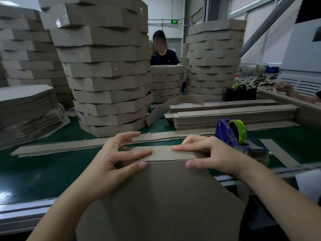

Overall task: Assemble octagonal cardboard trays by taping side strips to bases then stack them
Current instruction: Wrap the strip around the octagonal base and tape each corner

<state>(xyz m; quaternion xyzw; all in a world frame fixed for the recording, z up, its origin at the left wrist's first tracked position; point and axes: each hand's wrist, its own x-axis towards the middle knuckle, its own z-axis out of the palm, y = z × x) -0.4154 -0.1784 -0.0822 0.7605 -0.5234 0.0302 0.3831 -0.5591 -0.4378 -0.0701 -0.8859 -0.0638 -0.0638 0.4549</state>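
Octagonal base (161, 197) hangs over the near edge of the green counter (43, 164), with a side strip (163, 153) along its far edge. Left hand (112, 164) and right hand (213, 155) sit apart. On each, a straight index finger presses the strip and the thumb lies flat on the base, nothing gripped. Blue tape dispenser (225, 134) sits just behind the right hand. Spare strips (234, 115) lie beyond it. Tall tray stack (107, 75) blocks the view centre-left.

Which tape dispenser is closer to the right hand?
The blue plastic tape dispenser, beside the right hand; the black tape dispenser sits farther back.
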